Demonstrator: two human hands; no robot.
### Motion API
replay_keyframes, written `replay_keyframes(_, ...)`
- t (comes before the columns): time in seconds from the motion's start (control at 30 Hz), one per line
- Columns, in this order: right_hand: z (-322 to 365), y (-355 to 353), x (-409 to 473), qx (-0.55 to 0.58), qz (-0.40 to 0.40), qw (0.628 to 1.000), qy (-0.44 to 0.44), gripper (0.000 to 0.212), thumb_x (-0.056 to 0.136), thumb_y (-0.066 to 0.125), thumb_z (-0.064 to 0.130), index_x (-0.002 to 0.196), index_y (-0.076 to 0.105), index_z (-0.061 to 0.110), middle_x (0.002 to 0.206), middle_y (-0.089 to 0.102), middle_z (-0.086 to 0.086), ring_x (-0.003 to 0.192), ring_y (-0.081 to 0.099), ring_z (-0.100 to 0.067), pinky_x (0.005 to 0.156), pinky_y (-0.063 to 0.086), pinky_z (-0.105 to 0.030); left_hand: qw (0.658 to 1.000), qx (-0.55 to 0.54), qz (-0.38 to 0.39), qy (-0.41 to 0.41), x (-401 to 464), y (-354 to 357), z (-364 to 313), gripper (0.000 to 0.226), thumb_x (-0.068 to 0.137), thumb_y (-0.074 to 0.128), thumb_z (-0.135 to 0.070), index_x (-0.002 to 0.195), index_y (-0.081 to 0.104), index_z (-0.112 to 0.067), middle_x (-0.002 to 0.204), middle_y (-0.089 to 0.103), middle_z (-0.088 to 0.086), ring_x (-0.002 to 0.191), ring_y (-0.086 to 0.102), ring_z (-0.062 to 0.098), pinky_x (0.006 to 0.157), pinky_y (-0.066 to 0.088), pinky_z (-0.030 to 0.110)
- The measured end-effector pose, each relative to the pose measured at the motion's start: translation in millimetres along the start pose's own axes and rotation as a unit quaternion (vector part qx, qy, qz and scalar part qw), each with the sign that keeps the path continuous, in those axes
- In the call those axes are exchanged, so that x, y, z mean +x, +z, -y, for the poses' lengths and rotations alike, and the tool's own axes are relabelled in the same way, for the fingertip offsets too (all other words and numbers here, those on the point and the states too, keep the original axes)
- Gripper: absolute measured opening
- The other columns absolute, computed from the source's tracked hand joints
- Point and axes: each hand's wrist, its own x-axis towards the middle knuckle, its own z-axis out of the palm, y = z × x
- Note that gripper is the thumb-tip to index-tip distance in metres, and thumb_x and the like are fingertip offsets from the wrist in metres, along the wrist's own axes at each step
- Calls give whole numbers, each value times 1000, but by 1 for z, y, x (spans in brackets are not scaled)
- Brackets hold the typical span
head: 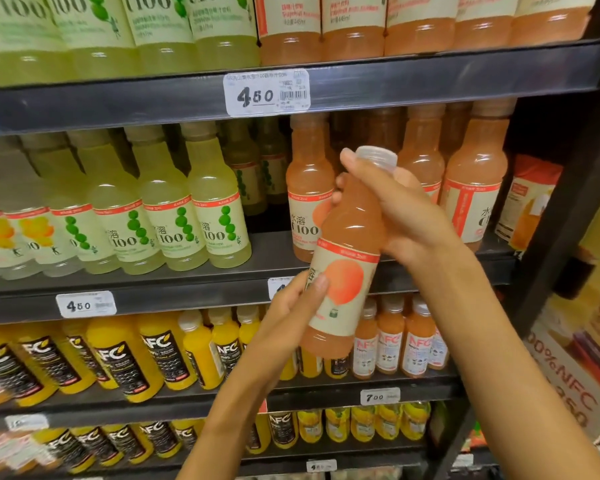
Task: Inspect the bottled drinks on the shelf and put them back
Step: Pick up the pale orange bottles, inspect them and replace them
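Note:
A pink grapefruit drink bottle [349,251] with a cream label and a clear cap is held tilted in front of the middle shelf [153,296]. My right hand [395,209] grips its neck and shoulder from the right. My left hand [291,306] holds the lower label, thumb across the front. Behind it stand more pink bottles [475,188] of the same kind, with a gap in the front row where the held bottle hangs.
Green lime bottles [174,209] fill the left of the middle shelf. Yellow NFC juice bottles [125,358] and small orange NFC bottles [392,341] stand on the shelf below. A dark upright post [568,220] bounds the right side. Price tags [266,93] hang on the shelf edges.

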Motion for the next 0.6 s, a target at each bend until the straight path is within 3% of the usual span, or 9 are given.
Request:
replay_keyframes(0.07,-3,7,-1,-22,-41,999,-3,35,84,72,36,110,62,15,80,73,-1,74,71,-15,74,58,-37,1000,-7,-16,-8,-2,0,3,56,74,54,-65,109,67,-23,99,75,-3,91,71,11,69,53,16)
replay_keyframes(0.17,-4,10,-4,-26,-4,1000,12,30,90,58,47,107,62,23,90,75,-3,85,73,-18,70,59,-33,997,-75,-10,-23,-5,-2,4,56,74,53,-70,111,69,-32,105,74,4,96,70,19,76,56,27)
replay_keyframes(0.23,-4,8,-5,27,41,999,9,37,92,51,50,109,61,18,90,74,-5,85,72,-19,70,58,-32,986,-153,42,-46,-8,-8,1,70,76,52,-72,125,62,-22,108,71,13,93,70,25,78,56,33)
replay_keyframes(0.37,-8,17,-2,133,114,984,37,49,91,42,56,110,57,13,86,72,-4,78,70,-16,71,57,-31,950,-253,166,-81,-15,-9,-3,69,90,39,-64,134,52,-12,109,67,17,90,67,25,79,54,36)
replay_keyframes(0.5,-5,21,-1,169,173,970,37,34,91,46,48,96,53,15,71,62,2,61,61,-10,68,53,-27,972,-186,128,-71,-14,-8,5,65,88,35,-66,133,55,-24,122,65,11,108,64,22,89,53,33)
replay_keyframes(0.6,-4,19,-3,34,92,995,-15,32,93,52,46,102,52,15,74,63,1,64,63,-13,66,54,-31,991,-102,85,-24,-12,-11,5,55,83,38,-73,126,58,-44,129,63,-8,121,57,11,98,49,25)
